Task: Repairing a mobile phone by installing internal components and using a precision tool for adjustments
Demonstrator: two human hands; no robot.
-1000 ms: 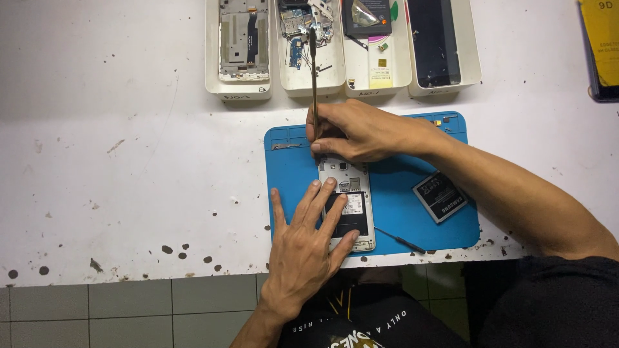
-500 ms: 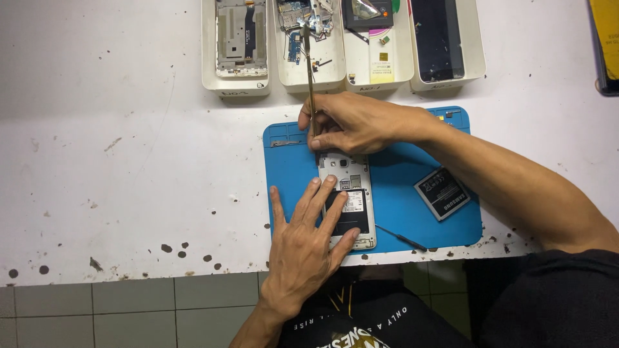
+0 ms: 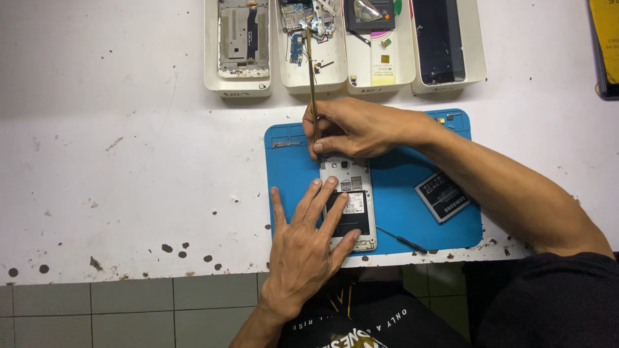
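An opened white phone [image 3: 349, 175] with its back cover off lies on a blue work mat [image 3: 400, 200]. My left hand [image 3: 304, 248] rests flat on the phone's lower half, fingers spread, pinning it down. My right hand [image 3: 358, 127] grips a long thin screwdriver [image 3: 311, 71] upright, its tip at the phone's top left corner. A loose black battery [image 3: 442, 195] lies on the mat to the right of the phone.
Several white trays [image 3: 237, 87] along the table's far edge hold a phone frame, small circuit parts and a dark screen panel [image 3: 439, 42]. A thin black tool [image 3: 401, 239] lies on the mat's lower right. The stained white table [image 3: 129, 167] ends at a tiled front.
The view has shifted slightly. Both hands stay on the phone, and the screwdriver remains upright at its top corner.
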